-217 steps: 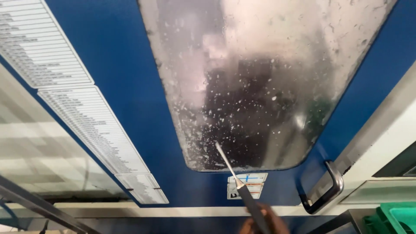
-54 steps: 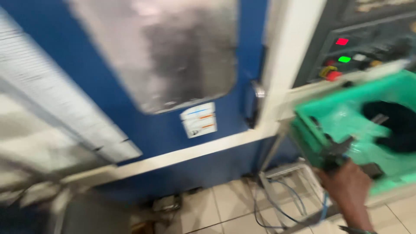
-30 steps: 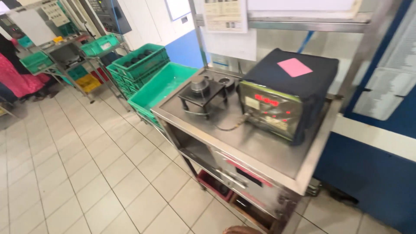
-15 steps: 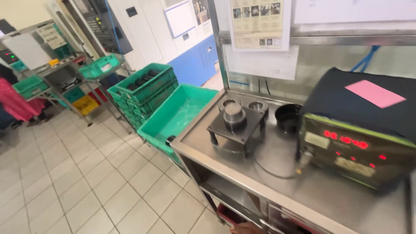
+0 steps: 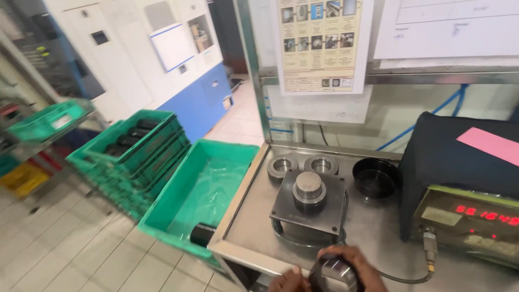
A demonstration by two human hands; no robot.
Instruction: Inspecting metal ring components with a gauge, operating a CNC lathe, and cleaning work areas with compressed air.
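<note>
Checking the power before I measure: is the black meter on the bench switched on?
On. The black meter shows lit red digits on its front display.

Floor [image 5: 65, 254]: you stand on pale square tiles.
Wall [image 5: 411, 116]: grey panel facing you, paper sheets [image 5: 321, 46] pinned up.

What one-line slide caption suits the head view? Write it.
Hands hold a round metal part at the steel bench, before a gauge fixture and green crate.

Right hand [image 5: 351, 265] wrapped around metal cylinder [image 5: 334, 273] at steel table's [image 5: 373, 238] near edge. Left hand [image 5: 286, 281] just beside. Square gauge fixture [image 5: 309, 201] behind, green crate [image 5: 200, 189] left.
</note>
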